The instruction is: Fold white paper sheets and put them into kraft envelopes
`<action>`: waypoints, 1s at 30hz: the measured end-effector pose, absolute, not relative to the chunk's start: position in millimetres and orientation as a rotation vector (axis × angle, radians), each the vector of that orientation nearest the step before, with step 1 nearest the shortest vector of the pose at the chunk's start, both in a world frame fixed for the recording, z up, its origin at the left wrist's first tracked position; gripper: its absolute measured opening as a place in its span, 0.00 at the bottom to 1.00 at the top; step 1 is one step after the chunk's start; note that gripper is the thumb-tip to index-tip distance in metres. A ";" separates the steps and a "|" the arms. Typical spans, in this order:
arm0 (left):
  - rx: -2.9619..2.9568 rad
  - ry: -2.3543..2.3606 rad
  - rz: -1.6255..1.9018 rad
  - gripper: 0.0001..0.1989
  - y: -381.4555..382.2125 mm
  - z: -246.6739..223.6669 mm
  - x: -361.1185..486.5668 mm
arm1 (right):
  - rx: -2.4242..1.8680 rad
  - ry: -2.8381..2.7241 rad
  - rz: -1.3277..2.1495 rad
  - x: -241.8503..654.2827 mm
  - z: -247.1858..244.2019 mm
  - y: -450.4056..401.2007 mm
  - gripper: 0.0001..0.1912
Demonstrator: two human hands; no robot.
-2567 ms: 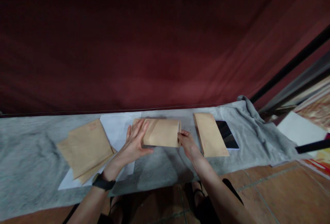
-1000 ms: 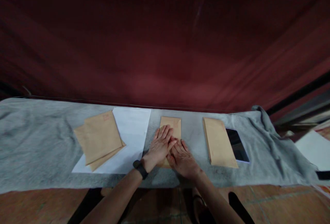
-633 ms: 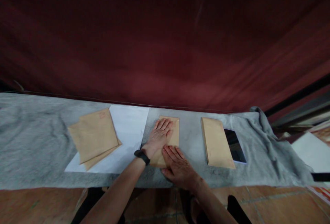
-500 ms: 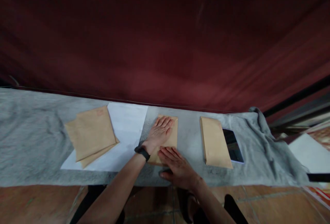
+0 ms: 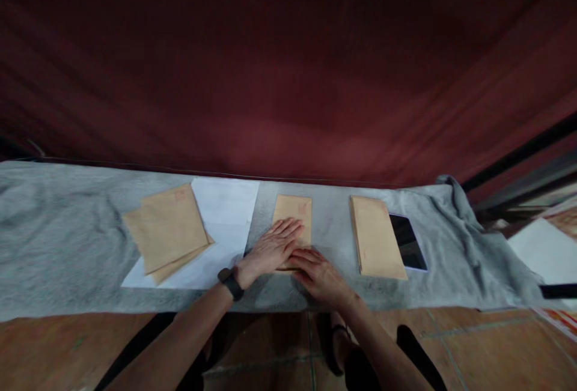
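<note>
A brown paper envelope (image 5: 294,203) with faint red print lies on the grey cloth in front of me. My left hand (image 5: 276,247) presses flat on its middle, fingers stretched and together, a dark watch on the wrist. Just below and to the right, my right hand (image 5: 318,274) rests on the lower end of the envelope with its fingers extended, close against the left hand. Both palms face down, and the lower part of the envelope is largely covered by them.
To the left, brown envelopes (image 5: 174,229) overlap on white paper sheets (image 5: 225,205). A stack of folded brown envelopes (image 5: 378,238) sits to the right, partly over a dark-screened phone or tablet (image 5: 409,244). Grey cloth (image 5: 67,241) covers the narrow surface; a dark red panel (image 5: 288,78) rises behind it.
My left hand has slid down the envelope, uncovering its printed upper end. My right hand has moved slightly right and stays near the lower end, close to the left.
</note>
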State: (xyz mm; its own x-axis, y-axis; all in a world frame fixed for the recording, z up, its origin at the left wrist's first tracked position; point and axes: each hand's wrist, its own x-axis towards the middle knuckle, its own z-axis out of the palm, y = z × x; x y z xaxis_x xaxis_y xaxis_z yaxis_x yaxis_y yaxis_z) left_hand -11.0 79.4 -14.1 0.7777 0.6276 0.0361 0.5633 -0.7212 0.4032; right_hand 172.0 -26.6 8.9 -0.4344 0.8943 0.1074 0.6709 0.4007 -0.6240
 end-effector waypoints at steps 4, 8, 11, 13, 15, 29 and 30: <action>2.575 0.862 0.263 0.27 69.6 -9.0 -21.7 | -1.381 -2.170 0.664 172.0 7.6 -23.2 0.14; 2.666 0.868 0.228 0.28 51.7 -9.1 -32.3 | -1.400 -2.150 0.609 170.3 3.0 -21.6 0.14; 2.785 1.006 0.328 0.29 33.0 -18.1 -37.7 | -1.413 -2.154 0.570 170.7 -3.1 -23.0 0.16; 2.805 1.203 0.423 0.30 23.0 -26.1 -39.4 | -1.445 -2.164 0.506 171.7 -7.6 -25.5 0.18; 2.778 1.377 0.476 0.33 17.0 -32.5 -39.3 | -1.492 -2.188 0.408 172.5 -12.1 -28.4 0.21; 2.677 1.652 0.483 0.34 5.6 -20.2 -23.8 | -1.708 -2.275 0.131 175.2 -26.0 3.1 0.29; 2.679 1.626 0.505 0.33 6.3 -18.9 -23.2 | -1.729 -2.269 0.128 175.2 -25.9 8.0 0.29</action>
